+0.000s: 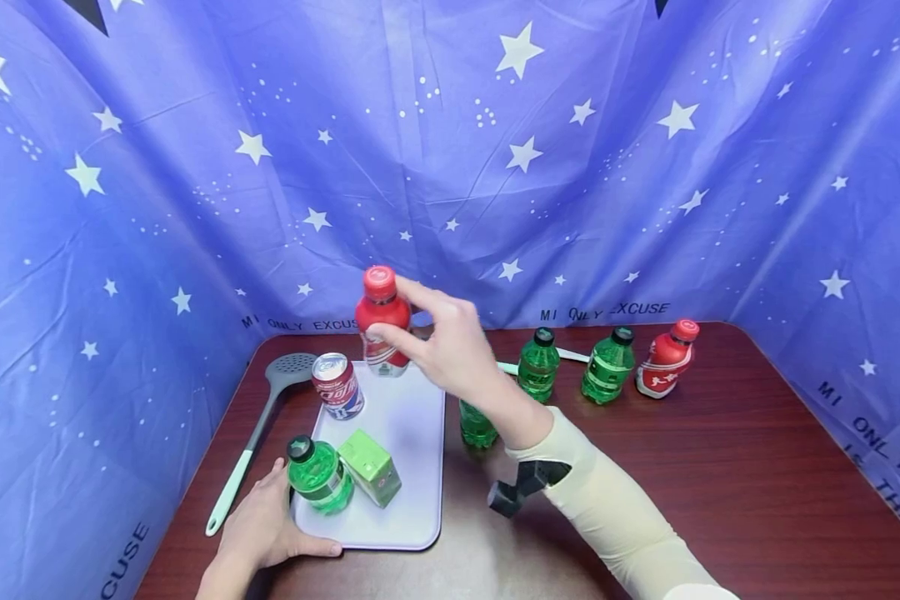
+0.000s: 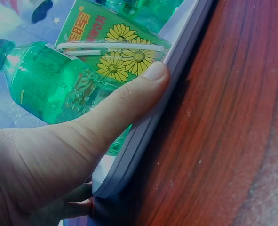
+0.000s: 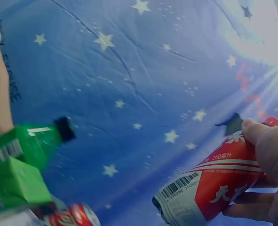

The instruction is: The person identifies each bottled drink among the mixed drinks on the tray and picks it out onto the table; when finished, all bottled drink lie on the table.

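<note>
In the head view, my right hand (image 1: 450, 346) grips a red-capped bottle (image 1: 384, 321), nearly upright over the far end of a pale tray (image 1: 420, 475). The right wrist view shows the barcode on this red bottle (image 3: 209, 183), with fingers and thumb round its upper part. At the tray's near left corner is my left hand (image 1: 258, 521). Its thumb (image 2: 139, 89) lies over the rim and other fingers show below the edge. On the tray stand a soda can (image 1: 337, 387), a green bottle (image 1: 318, 475) and a green drink carton (image 1: 371, 467) with a straw on its side.
A slotted turner (image 1: 270, 408) lies left of the tray. Right of it stand green bottles (image 1: 537, 367), (image 1: 607, 367), one partly behind my right forearm, and another red bottle (image 1: 666, 360). Pale handles (image 1: 572, 355) lie behind them. Starry cloth (image 1: 450, 167) surrounds the table.
</note>
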